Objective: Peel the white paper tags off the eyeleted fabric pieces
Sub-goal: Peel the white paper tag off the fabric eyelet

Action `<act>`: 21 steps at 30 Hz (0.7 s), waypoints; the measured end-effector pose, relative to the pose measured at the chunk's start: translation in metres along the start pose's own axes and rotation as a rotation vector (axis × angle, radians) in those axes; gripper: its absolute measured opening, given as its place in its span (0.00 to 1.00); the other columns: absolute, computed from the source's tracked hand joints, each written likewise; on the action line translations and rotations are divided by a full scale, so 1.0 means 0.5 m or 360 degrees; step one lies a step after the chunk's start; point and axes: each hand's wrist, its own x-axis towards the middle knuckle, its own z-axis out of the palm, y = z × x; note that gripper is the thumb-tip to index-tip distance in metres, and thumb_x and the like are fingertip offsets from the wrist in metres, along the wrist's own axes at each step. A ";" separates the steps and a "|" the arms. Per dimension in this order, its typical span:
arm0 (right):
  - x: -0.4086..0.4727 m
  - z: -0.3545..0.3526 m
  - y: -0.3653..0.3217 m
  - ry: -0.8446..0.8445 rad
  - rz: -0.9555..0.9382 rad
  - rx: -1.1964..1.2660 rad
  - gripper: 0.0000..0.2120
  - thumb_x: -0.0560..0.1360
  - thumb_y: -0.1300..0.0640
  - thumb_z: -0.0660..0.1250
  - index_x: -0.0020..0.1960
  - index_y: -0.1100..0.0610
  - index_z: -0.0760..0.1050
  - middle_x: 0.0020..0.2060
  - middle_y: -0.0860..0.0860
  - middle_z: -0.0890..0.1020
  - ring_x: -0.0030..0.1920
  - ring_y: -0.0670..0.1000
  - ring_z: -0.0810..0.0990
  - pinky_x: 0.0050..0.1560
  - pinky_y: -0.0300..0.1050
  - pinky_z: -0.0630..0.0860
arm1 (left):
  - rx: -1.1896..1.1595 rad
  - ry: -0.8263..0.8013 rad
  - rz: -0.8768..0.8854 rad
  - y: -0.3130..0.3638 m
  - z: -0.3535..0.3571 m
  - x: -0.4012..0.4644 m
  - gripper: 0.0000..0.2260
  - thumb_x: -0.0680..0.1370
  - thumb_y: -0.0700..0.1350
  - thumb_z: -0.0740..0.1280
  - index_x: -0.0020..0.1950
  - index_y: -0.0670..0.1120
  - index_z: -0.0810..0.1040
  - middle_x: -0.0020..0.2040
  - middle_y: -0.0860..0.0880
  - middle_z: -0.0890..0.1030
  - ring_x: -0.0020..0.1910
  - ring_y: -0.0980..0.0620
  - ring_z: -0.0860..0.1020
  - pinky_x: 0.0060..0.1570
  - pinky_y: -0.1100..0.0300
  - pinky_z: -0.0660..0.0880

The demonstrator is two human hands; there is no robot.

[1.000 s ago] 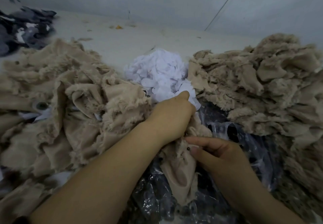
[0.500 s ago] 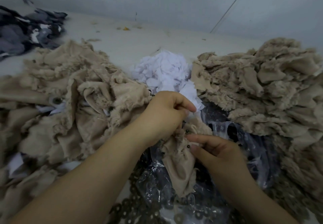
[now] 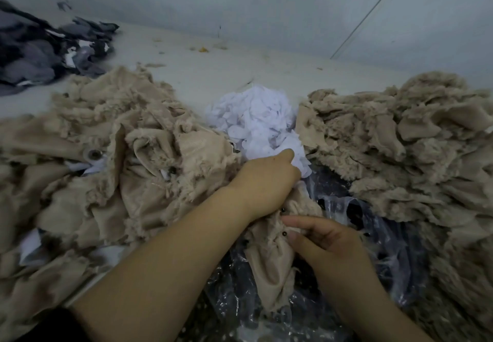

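A beige fuzzy fabric piece point(image 3: 269, 267) with small dark eyelets hangs between my hands over crinkled clear plastic. My left hand point(image 3: 264, 184) is curled over its upper end, fingers hidden beneath, thumb against the heap of peeled white paper tags point(image 3: 256, 120). I cannot tell whether it also holds a tag. My right hand point(image 3: 328, 245) pinches the piece just below, beside an eyelet. A big pile of beige pieces point(image 3: 112, 160) lies at the left, white tags showing in it. Another beige pile point(image 3: 400, 149) lies at the right.
Clear plastic bag point(image 3: 346, 208) holding dark metal eyelets lies under my hands. Dark grey fabric scraps point(image 3: 45, 56) sit at the far left on the pale table point(image 3: 213, 69), with a grey wall behind.
My left hand drew back toward me, then pushed forward again until its thumb met the white tag heap. My right hand kept its pinch on the beige piece.
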 end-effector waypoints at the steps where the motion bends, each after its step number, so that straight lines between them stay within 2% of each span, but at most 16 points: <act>1: 0.001 0.000 -0.001 -0.0002 0.0003 0.0006 0.18 0.76 0.64 0.71 0.44 0.39 0.86 0.39 0.49 0.87 0.42 0.48 0.86 0.43 0.36 0.81 | -0.0063 0.0032 -0.0026 -0.005 -0.001 0.003 0.11 0.77 0.33 0.60 0.54 0.40 0.78 0.47 0.47 0.63 0.38 0.43 0.69 0.30 0.53 0.62; 3: 0.003 0.000 -0.001 0.0007 0.0009 0.0006 0.18 0.75 0.64 0.72 0.44 0.39 0.86 0.39 0.48 0.87 0.41 0.47 0.86 0.43 0.35 0.81 | -0.0291 0.0155 -0.0074 -0.018 0.000 0.006 0.08 0.77 0.31 0.61 0.49 0.36 0.79 0.48 0.43 0.70 0.43 0.42 0.72 0.37 0.49 0.69; 5: 0.006 0.001 0.002 0.0020 0.0009 -0.0007 0.18 0.75 0.64 0.72 0.44 0.39 0.86 0.40 0.48 0.87 0.41 0.48 0.86 0.43 0.36 0.81 | -0.0532 0.0318 -0.0096 -0.030 0.001 -0.003 0.08 0.80 0.35 0.62 0.48 0.34 0.81 0.47 0.40 0.73 0.44 0.43 0.73 0.45 0.47 0.72; 8: 0.009 0.005 0.002 0.0017 0.0002 -0.0009 0.17 0.74 0.64 0.73 0.44 0.40 0.86 0.41 0.47 0.88 0.42 0.47 0.86 0.42 0.35 0.80 | -0.0828 0.0436 -0.0086 -0.033 0.004 -0.030 0.10 0.81 0.41 0.65 0.46 0.36 0.83 0.47 0.45 0.72 0.43 0.50 0.72 0.45 0.58 0.70; 10: 0.009 0.006 0.001 0.0024 -0.0007 -0.0009 0.18 0.74 0.65 0.73 0.44 0.40 0.86 0.41 0.47 0.88 0.42 0.46 0.86 0.41 0.34 0.80 | -0.0995 0.0452 -0.0114 -0.031 0.009 -0.045 0.09 0.79 0.40 0.67 0.44 0.38 0.83 0.48 0.48 0.71 0.42 0.55 0.71 0.43 0.65 0.66; 12: 0.009 0.006 0.001 0.0027 -0.0019 -0.0006 0.18 0.74 0.66 0.73 0.44 0.41 0.86 0.42 0.46 0.88 0.43 0.45 0.86 0.41 0.33 0.80 | -0.1145 0.0506 -0.0161 -0.032 0.013 -0.054 0.07 0.78 0.39 0.69 0.43 0.38 0.84 0.49 0.49 0.73 0.42 0.57 0.72 0.44 0.67 0.67; 15: 0.010 0.006 0.000 0.0016 -0.0015 -0.0015 0.18 0.73 0.66 0.73 0.44 0.41 0.87 0.43 0.46 0.88 0.44 0.45 0.87 0.42 0.33 0.80 | -0.1333 0.0563 -0.0198 -0.033 0.017 -0.062 0.07 0.79 0.38 0.68 0.47 0.39 0.85 0.49 0.49 0.82 0.47 0.59 0.78 0.50 0.66 0.74; 18: 0.011 0.008 -0.002 0.0018 -0.0004 -0.0012 0.18 0.73 0.66 0.73 0.43 0.42 0.87 0.42 0.48 0.88 0.43 0.48 0.87 0.42 0.35 0.81 | -0.1401 0.0614 -0.0213 -0.029 0.018 -0.070 0.08 0.81 0.40 0.66 0.53 0.41 0.85 0.53 0.50 0.85 0.52 0.59 0.81 0.54 0.68 0.76; 21: 0.009 0.009 0.000 0.0025 -0.0019 -0.0044 0.18 0.73 0.66 0.73 0.43 0.41 0.87 0.42 0.48 0.88 0.44 0.48 0.87 0.42 0.35 0.81 | -0.1384 0.0665 -0.0177 -0.024 0.018 -0.072 0.09 0.81 0.41 0.64 0.51 0.42 0.84 0.50 0.49 0.85 0.50 0.52 0.82 0.53 0.56 0.77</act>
